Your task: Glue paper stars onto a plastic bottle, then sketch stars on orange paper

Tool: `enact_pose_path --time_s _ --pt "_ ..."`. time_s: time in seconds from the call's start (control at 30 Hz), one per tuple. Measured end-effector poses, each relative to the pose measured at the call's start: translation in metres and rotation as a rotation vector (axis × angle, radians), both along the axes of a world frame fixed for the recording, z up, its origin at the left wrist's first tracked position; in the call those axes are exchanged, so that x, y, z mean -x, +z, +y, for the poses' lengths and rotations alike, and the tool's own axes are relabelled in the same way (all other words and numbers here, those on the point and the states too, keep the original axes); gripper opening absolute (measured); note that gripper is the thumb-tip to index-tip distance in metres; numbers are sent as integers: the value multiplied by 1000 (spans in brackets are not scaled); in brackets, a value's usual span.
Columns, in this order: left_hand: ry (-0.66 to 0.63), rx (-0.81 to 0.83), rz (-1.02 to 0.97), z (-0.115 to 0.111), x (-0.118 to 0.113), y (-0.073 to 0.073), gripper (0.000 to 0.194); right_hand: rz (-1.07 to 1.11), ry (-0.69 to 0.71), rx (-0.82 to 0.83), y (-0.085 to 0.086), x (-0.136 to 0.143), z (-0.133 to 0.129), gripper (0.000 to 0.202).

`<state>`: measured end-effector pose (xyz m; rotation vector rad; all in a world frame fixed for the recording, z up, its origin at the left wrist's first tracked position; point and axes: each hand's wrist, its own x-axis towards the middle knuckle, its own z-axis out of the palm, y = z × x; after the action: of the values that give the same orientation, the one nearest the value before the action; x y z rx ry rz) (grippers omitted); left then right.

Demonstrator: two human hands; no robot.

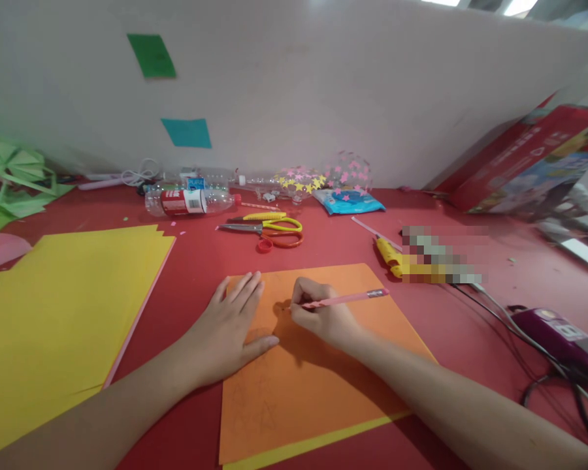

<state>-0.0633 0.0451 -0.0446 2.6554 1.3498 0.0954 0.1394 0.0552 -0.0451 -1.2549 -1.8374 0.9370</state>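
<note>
A sheet of orange paper (pixel 323 391) lies in front of me, with a yellow sheet (pixel 318 448) showing along its near edge. My right hand (pixel 326 316) pinches a pink pencil (pixel 340 299); its eraser end points right and its tip is at the paper. Spread over the sheet's left side, my left hand (pixel 238 326) rests flat with fingers apart. Faint pencil marks (pixel 267 414), some star-like, show on the lower left of the orange paper.
Yellow sheets (pixel 68 313) lie to the left. Beyond the paper are scissors (pixel 269 228), plastic bottles (pixel 191 201) and a blue packet (pixel 350 201). To the right lie a yellow glue gun (pixel 389 254), a power strip (pixel 424 245) and cables (pixel 519 333).
</note>
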Motion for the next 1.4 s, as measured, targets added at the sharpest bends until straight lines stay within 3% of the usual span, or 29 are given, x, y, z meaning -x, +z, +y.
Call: enact_pose_path --time_s 0.57,1.4 --pt "-3 0 8 -1 -1 3 87 -14 -66 -17 -4 -3 2 10" --pt "-11 -45 13 1 1 -4 87 -22 197 -37 -3 -2 -6 14"
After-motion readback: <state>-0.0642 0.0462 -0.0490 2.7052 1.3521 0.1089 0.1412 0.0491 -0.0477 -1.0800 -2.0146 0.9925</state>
